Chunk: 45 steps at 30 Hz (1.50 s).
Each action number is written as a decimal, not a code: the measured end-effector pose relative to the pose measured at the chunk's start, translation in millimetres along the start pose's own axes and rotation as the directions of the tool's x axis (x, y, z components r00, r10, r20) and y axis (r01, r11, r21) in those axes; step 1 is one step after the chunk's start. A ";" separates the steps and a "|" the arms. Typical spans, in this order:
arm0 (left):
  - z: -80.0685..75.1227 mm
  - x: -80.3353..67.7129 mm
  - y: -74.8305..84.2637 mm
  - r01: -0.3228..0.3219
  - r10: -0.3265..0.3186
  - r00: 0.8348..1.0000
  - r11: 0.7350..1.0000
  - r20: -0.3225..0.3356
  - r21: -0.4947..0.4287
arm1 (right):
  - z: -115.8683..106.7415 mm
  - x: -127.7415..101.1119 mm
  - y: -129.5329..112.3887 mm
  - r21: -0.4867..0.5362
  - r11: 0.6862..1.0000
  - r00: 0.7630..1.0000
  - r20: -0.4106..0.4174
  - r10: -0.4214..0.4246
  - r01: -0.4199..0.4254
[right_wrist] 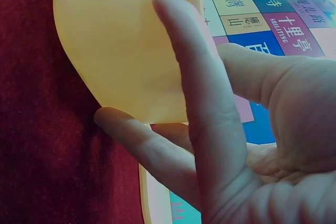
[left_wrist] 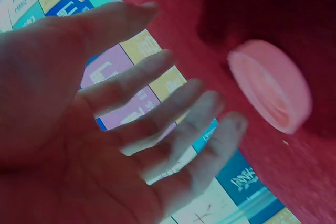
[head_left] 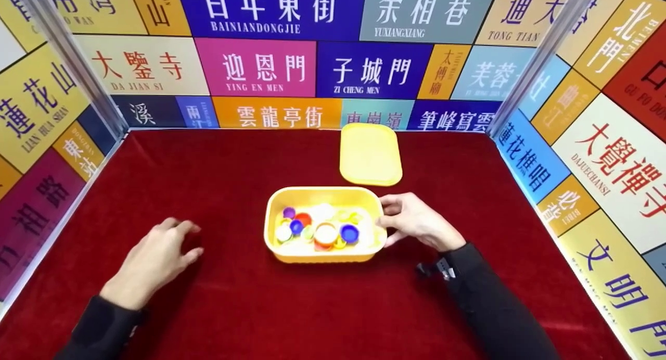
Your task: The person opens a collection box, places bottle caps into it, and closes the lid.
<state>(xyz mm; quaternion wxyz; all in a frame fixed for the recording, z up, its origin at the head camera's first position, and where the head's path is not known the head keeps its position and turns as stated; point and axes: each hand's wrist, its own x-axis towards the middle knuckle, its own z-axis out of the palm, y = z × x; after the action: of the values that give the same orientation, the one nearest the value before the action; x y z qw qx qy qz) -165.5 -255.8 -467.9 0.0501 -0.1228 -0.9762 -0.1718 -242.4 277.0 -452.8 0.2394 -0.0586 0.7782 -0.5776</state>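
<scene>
A yellow plastic box (head_left: 317, 258) stands on the red cloth, holding several coloured round caps, among them a blue cap (head_left: 349, 233) and a white-topped cap (head_left: 326, 234). At its right end my right hand (head_left: 419, 219) holds the box by the rim and end wall. The right wrist view shows fingers (right_wrist: 205, 103) along the box's yellow outer wall (right_wrist: 121, 51). Well left of the box, my left hand (head_left: 156, 261) hovers over the cloth with relaxed fingers and nothing in it. In the left wrist view a pink round cap (left_wrist: 286, 80) lies beyond the fingertips; the head view hides it.
A yellow lid (head_left: 370, 154) lies flat behind the box, near the back edge of the red-covered table (head_left: 234, 308). Printed panels (head_left: 255, 68) enclose the back and both sides, with metal posts (head_left: 541, 58) at the corners.
</scene>
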 end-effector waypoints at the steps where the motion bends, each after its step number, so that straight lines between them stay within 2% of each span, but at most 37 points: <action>1: -0.4 -2.4 -2.9 0.017 -0.017 1.000 1.000 0.021 0.006 | 0.0 -0.3 -0.3 0.000 1.000 1.000 -0.001 0.000 0.000; 6: -3.6 -10.5 -12.6 0.066 -0.067 0.994 0.998 0.082 0.008 | -1.0 -0.9 0.2 -0.001 1.000 1.000 -0.001 -0.001 0.001; 17: -4.9 -12.2 -15.4 0.061 -0.059 0.994 0.998 0.095 -0.017 | -1.6 -1.0 2.6 0.001 1.000 1.000 -0.002 0.002 -0.002; 22: -4.7 -9.0 -12.1 0.049 -0.048 0.996 0.999 0.076 -0.020 | -1.1 -1.2 3.6 0.006 1.000 1.000 -0.002 0.006 -0.006; 27: -3.3 -2.9 -5.1 0.004 -0.003 1.000 0.999 0.008 -0.033 | -1.3 -1.3 2.7 0.000 1.000 1.000 -0.004 0.006 -0.006; 31: -2.5 3.9 4.0 -0.052 0.049 0.996 0.998 -0.070 -0.039 | -1.4 -0.2 2.5 -0.006 1.000 1.000 -0.007 0.005 -0.005; 36: -3.7 16.8 21.6 -0.118 0.110 0.982 0.992 -0.152 -0.042 | -1.2 0.0 3.3 -0.004 1.000 1.000 -0.001 0.007 -0.007; 41: -4.1 36.1 48.1 -0.212 0.199 0.955 0.977 -0.221 -0.035 | -1.5 -0.8 1.7 0.002 1.000 1.000 -0.006 0.006 -0.006; 45: -2.5 53.0 73.5 -0.280 0.265 0.932 0.960 -0.248 -0.027 | -1.8 -1.1 1.1 0.001 1.000 1.000 0.003 0.002 -0.002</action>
<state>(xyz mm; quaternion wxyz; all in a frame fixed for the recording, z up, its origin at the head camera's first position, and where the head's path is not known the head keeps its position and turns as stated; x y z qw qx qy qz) -197.6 -177.9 -434.4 0.1880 -0.2365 -0.9305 -0.2070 -242.0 279.3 -453.1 0.2414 -0.0586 0.7777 -0.5775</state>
